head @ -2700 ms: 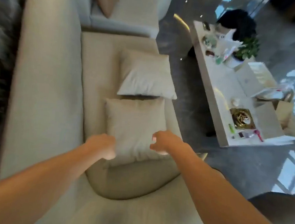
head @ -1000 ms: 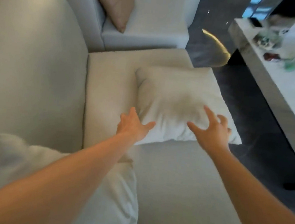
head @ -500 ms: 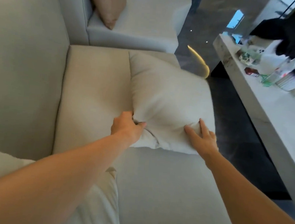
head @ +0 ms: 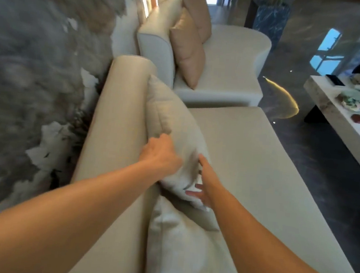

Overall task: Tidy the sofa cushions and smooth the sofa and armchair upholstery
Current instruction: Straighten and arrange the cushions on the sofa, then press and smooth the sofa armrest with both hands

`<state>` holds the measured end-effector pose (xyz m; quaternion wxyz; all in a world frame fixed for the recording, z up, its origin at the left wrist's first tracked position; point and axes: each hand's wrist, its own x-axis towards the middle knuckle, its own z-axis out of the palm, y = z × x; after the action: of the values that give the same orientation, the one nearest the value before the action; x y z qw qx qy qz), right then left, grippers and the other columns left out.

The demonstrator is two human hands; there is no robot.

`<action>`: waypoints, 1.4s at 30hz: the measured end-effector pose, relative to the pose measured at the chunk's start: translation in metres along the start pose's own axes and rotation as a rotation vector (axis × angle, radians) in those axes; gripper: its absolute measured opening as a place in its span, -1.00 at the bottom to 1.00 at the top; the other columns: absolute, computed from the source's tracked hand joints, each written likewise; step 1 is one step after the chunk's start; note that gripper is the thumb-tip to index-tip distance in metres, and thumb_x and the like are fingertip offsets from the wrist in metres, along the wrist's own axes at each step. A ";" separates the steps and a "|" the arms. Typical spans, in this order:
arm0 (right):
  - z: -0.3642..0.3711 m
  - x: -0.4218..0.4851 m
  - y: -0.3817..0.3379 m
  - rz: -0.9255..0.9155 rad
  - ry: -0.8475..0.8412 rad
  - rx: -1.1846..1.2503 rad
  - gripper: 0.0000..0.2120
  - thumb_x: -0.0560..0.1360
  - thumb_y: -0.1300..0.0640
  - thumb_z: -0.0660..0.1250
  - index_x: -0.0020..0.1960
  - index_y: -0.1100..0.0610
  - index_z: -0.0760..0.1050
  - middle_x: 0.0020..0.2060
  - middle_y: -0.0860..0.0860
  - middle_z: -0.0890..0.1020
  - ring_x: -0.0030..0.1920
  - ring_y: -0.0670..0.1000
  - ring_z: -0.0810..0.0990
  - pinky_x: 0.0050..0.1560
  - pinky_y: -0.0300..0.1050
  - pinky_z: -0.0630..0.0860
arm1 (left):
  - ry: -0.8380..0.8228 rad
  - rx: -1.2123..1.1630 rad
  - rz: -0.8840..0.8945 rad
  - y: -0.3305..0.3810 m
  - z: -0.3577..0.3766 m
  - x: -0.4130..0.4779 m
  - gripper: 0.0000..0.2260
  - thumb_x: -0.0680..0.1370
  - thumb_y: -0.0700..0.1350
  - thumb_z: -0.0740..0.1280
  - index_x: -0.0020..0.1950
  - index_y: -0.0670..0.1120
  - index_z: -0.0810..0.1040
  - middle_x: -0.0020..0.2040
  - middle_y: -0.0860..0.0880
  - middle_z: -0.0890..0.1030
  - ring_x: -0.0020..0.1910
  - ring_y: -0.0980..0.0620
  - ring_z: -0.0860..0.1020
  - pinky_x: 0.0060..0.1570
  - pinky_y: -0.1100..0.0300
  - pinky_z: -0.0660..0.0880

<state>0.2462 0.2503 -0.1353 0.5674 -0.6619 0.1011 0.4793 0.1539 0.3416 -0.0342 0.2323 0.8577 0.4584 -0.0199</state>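
Beige cushion (head: 171, 122) upright against sofa backrest (head: 120, 114), left hand (head: 162, 154) seemingly gripping, right hand (head: 205, 181) open, touching it.

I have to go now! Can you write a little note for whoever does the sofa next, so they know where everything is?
Left hand presses the top edge of the far beige cushion; right hand is open against its near corner.
That cushion stands propped against the sofa backrest; the near cushion leans there too.
Two tan pillows stand on the armchair.
Left: let go, smooth the sofa seat and armchair.

No legible text, label or number anywhere.
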 end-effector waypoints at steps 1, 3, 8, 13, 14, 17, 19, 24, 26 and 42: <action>0.013 -0.008 0.005 0.004 -0.031 -0.019 -0.31 0.54 -0.32 0.21 0.56 -0.04 0.19 0.51 0.02 0.27 0.25 0.18 0.40 0.14 0.27 0.56 | -0.023 -0.002 0.010 -0.019 0.001 -0.006 -0.64 0.44 -0.04 0.33 0.19 -0.12 0.43 0.15 -0.22 0.57 0.05 -0.29 0.59 0.06 -0.01 0.55; 0.024 -0.023 0.012 -0.005 -0.058 -0.083 -0.31 0.54 -0.33 0.20 0.57 -0.12 0.12 0.53 -0.02 0.23 0.31 0.15 0.36 0.12 0.20 0.56 | -0.019 -0.050 0.035 -0.049 0.001 -0.016 -0.68 0.48 0.02 0.32 0.18 -0.07 0.44 0.12 -0.19 0.60 0.01 -0.28 0.59 0.03 -0.03 0.55; 0.000 -0.065 0.018 -0.127 -0.038 -0.375 -0.65 0.56 -0.18 0.26 0.26 -0.03 0.46 0.34 0.01 0.52 0.13 0.12 0.56 0.11 0.09 0.59 | -0.013 -0.014 0.112 -0.072 0.004 -0.048 -0.71 0.51 0.04 0.26 0.14 -0.10 0.49 0.16 -0.21 0.60 0.14 -0.26 0.53 -0.06 0.07 0.39; -0.047 -0.124 0.046 -0.466 0.112 -1.083 -0.70 0.57 0.02 0.27 0.21 0.10 0.62 0.22 0.14 0.64 0.20 0.18 0.57 0.20 -0.04 0.45 | 0.069 0.172 0.171 -0.089 0.012 -0.118 -0.70 0.52 -0.08 0.24 0.18 -0.17 0.58 0.18 -0.19 0.58 0.20 -0.19 0.49 0.17 0.02 0.42; -0.063 -0.138 0.058 -0.489 0.147 -1.162 -0.71 0.57 0.04 0.23 0.18 0.10 0.62 0.20 0.17 0.64 0.20 0.22 0.57 0.15 -0.02 0.46 | 0.139 0.287 0.206 -0.098 0.016 -0.141 -0.71 0.52 -0.06 0.23 0.16 -0.14 0.59 0.18 -0.14 0.57 0.19 -0.17 0.46 0.15 0.01 0.41; -0.120 -0.186 0.113 -0.567 0.305 -1.418 -0.71 0.58 0.06 0.12 0.14 0.11 0.56 0.12 0.20 0.63 0.13 0.27 0.57 0.06 0.06 0.47 | 0.246 0.506 0.283 -0.126 0.035 -0.224 -0.66 0.51 0.00 0.21 0.23 -0.10 0.52 0.25 -0.11 0.52 0.17 -0.18 0.42 0.07 -0.04 0.39; -0.159 -0.230 0.158 -0.620 0.330 -1.528 -0.73 0.58 0.09 0.11 0.14 0.14 0.52 0.10 0.18 0.62 0.14 0.26 0.54 0.06 0.07 0.46 | 0.287 0.458 0.205 -0.137 0.048 -0.281 -0.65 0.50 -0.04 0.22 0.23 -0.15 0.50 0.23 -0.18 0.53 0.11 -0.24 0.44 0.03 -0.09 0.41; -0.251 -0.361 0.273 -0.423 0.032 -1.702 -0.73 0.55 0.11 0.19 0.16 0.13 0.58 0.14 0.16 0.65 0.18 0.23 0.59 0.11 0.04 0.54 | 0.204 0.371 0.001 -0.138 0.083 -0.433 -0.60 0.50 -0.13 0.27 0.30 -0.25 0.45 0.34 -0.29 0.46 0.17 -0.33 0.42 0.08 -0.16 0.41; -0.278 -0.409 0.315 -0.304 -0.096 -1.762 -0.70 0.58 0.07 0.16 0.18 0.10 0.58 0.17 0.16 0.64 0.20 0.22 0.59 0.15 0.04 0.52 | 0.145 0.339 -0.044 -0.135 0.097 -0.499 -0.57 0.49 -0.15 0.29 0.33 -0.27 0.44 0.38 -0.31 0.42 0.22 -0.35 0.40 0.11 -0.19 0.39; -0.334 -0.498 0.431 -0.708 0.174 -1.623 -0.38 0.57 -0.25 -0.21 0.58 -0.10 0.09 0.58 0.05 0.19 0.57 0.18 0.07 0.54 0.25 -0.12 | 0.321 0.169 -0.255 -0.118 0.188 -0.673 -0.45 0.57 0.19 -0.02 0.53 0.01 0.18 0.58 0.00 0.14 0.54 -0.15 0.00 0.40 -0.39 -0.02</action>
<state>-0.1316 -0.3819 -0.0784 0.0285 -0.8865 -0.4375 0.1478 -0.2959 -0.2038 -0.0806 0.0794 0.8013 0.5910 0.0494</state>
